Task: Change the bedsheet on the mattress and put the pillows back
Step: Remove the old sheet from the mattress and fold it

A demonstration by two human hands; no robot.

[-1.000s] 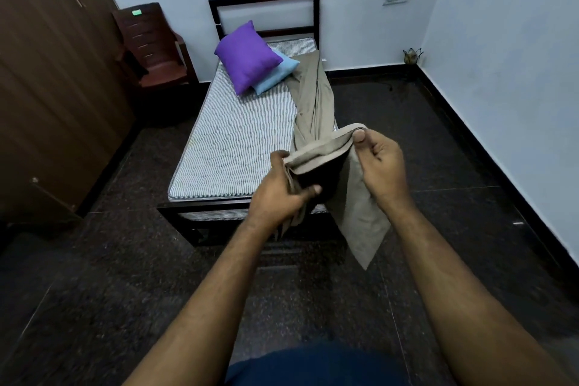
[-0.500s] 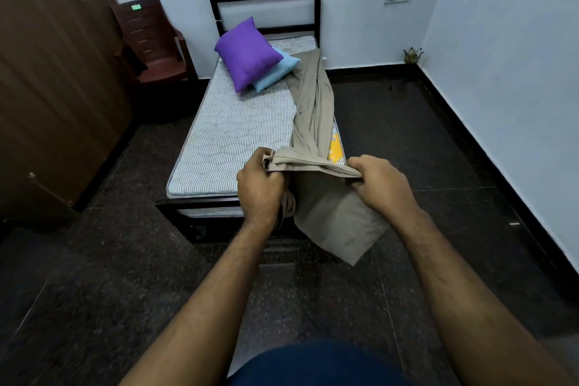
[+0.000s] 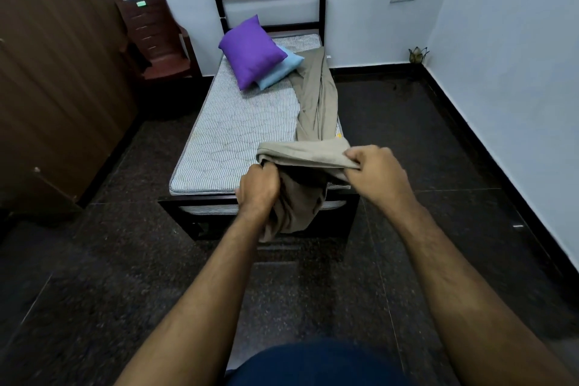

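Both hands work at the near end of the bed, finding the hem of the khaki bedsheet (image 3: 316, 110), which lies bunched in a long strip along the right side of the bare striped mattress (image 3: 238, 135) and spills over the foot. The left hand (image 3: 258, 186) has its fingers clenched round a gathered bunch of cloth; the right hand (image 3: 377, 171) pinches a stretched edge. To do this well, keep the edge taut between the hands, walk the fingers along it to a corner, then spread leftward. The purple pillow (image 3: 250, 52) and the light blue pillow (image 3: 282, 69) sit at the far end and will likely need lifting off.
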